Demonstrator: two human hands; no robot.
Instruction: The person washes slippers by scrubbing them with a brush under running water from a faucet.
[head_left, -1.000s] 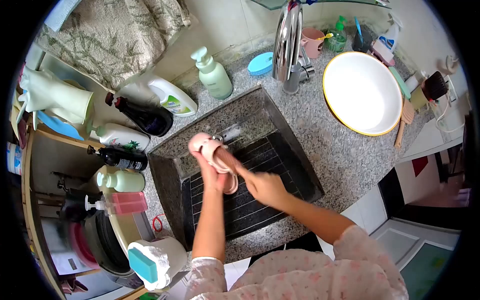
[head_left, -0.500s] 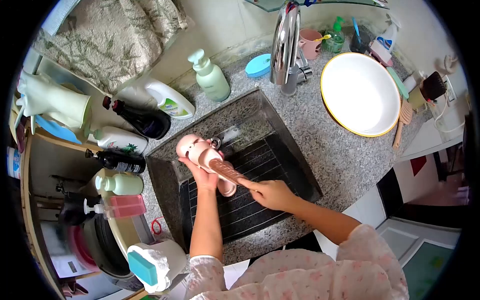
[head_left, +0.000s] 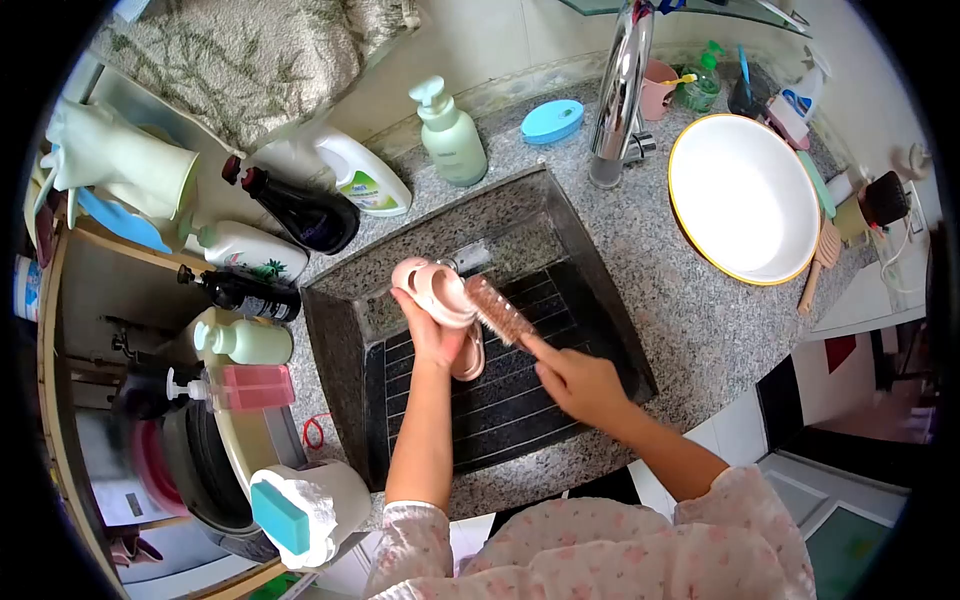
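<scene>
Over the stone sink [head_left: 345, 400], my left hand [head_left: 432, 340] is closed around a pale pink slipper [head_left: 440, 293], tilted with its strap turned up. My right hand [head_left: 580, 385] grips the handle of a brown scrub brush [head_left: 499, 311]. The brush head is close beside the slipper's open end, bristles showing along its lower edge; whether they touch is hard to tell. A second pink slipper [head_left: 469, 360] is partly hidden below my left hand, over the black ribbed sink bottom [head_left: 520, 400].
A chrome faucet [head_left: 618, 90] stands behind the sink. To the right are a white basin [head_left: 745, 200] with a yellow rim and a wooden brush [head_left: 822, 260]. A green pump bottle [head_left: 450, 135], a blue soap box [head_left: 552, 121] and several bottles line the back and left.
The brush has come off the slipper's top and moved right, its bristles now visible. My left hand has tilted the slipper. The whole view has shifted slightly.
</scene>
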